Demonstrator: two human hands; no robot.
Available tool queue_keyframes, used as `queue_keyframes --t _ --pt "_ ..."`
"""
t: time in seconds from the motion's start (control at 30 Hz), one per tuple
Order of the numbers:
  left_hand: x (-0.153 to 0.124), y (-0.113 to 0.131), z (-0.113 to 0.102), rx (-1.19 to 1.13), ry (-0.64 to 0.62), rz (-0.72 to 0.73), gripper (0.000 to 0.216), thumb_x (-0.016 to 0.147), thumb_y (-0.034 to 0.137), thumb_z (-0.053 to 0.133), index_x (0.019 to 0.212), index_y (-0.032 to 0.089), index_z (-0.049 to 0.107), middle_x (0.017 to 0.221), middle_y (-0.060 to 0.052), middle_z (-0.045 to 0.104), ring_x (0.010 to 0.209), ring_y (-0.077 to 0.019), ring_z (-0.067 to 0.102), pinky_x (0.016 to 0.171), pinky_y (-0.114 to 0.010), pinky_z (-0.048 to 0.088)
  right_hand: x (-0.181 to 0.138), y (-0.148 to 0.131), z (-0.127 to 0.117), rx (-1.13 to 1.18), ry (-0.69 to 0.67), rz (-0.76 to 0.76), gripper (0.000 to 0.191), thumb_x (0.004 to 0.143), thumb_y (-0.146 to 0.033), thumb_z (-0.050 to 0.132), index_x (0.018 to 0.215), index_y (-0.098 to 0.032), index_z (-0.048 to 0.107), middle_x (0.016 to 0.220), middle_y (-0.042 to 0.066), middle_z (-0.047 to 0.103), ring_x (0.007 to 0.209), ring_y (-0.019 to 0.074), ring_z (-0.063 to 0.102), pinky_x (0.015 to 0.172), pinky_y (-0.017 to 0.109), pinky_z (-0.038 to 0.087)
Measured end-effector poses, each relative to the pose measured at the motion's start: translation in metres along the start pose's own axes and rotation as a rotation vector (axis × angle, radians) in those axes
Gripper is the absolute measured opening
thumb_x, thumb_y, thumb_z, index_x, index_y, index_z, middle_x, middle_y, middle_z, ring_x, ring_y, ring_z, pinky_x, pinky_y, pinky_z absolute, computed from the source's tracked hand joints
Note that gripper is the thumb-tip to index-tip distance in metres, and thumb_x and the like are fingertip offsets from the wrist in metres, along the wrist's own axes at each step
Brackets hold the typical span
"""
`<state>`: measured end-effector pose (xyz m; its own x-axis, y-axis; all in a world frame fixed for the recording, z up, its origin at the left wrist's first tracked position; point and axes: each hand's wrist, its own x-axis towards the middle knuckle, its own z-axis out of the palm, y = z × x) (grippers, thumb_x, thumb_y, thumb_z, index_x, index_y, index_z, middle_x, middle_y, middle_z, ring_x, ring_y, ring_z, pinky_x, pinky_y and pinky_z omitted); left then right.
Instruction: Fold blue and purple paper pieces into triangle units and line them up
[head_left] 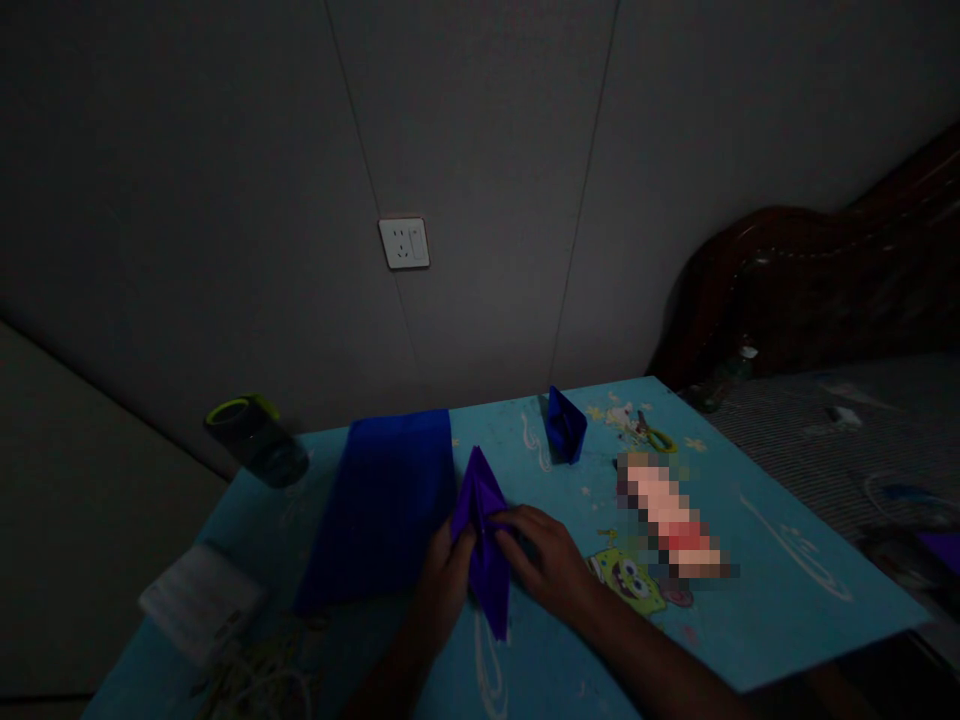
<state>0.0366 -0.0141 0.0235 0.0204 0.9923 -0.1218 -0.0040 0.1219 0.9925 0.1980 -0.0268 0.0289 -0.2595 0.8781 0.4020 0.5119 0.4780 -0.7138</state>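
A folded purple paper boat [491, 585] is held between my two hands, its long pointed ends facing away from me and toward me. My left hand [444, 572] grips its left side, thumb at the middle fold. From the right, my right hand [546, 555] pinches the paper near the centre, its fingertips at the middle fold. Just left of the hands lies a flat dark blue sheet [382, 500]. Farther back on the table stands a finished-looking blue paper boat [565, 428].
A light blue cartoon-printed table [757, 600] fills the foreground. On it are a dark cup with a green rim [259, 445], a white packet [201, 600], yellow-handled scissors [658, 437] and a pixelated long item [671, 515]. A wall socket [405, 243] and a bed headboard [810, 270] stand behind.
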Motion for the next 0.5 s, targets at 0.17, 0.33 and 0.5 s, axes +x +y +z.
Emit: queue_keyframes --t 0.17,0.33,0.5 --pt "0.0 -0.011 0.0 0.039 -0.076 0.016 0.042 0.085 0.041 0.055 0.118 0.018 0.066 0.119 -0.007 0.07 0.117 -0.0248 0.059 0.106 -0.036 0.04 -0.001 0.001 0.002 0.048 0.069 0.192 0.016 0.095 -0.03 0.05 0.108 -0.021 0.055 0.075 -0.002 0.063 0.061 0.0135 0.058 0.061 0.025 0.045" --pt "-0.006 -0.005 0.005 -0.011 -0.124 -0.047 0.042 0.083 0.045 0.058 0.112 0.019 0.07 0.109 -0.009 0.073 0.108 -0.028 0.064 0.099 -0.038 0.047 -0.002 0.002 0.008 0.206 0.128 0.288 0.015 0.09 -0.028 0.052 0.099 -0.023 0.041 0.062 -0.009 0.046 0.051 0.0116 0.045 0.048 0.022 0.031" --pt "-0.007 -0.001 0.007 -0.017 -0.082 -0.079 0.043 0.078 0.047 0.062 0.109 0.019 0.071 0.112 -0.01 0.072 0.115 -0.031 0.061 0.103 -0.042 0.044 -0.001 0.004 0.012 0.241 0.174 0.285 0.013 0.09 -0.028 0.052 0.096 -0.024 0.042 0.061 -0.01 0.041 0.049 0.0102 0.04 0.047 0.021 0.028"
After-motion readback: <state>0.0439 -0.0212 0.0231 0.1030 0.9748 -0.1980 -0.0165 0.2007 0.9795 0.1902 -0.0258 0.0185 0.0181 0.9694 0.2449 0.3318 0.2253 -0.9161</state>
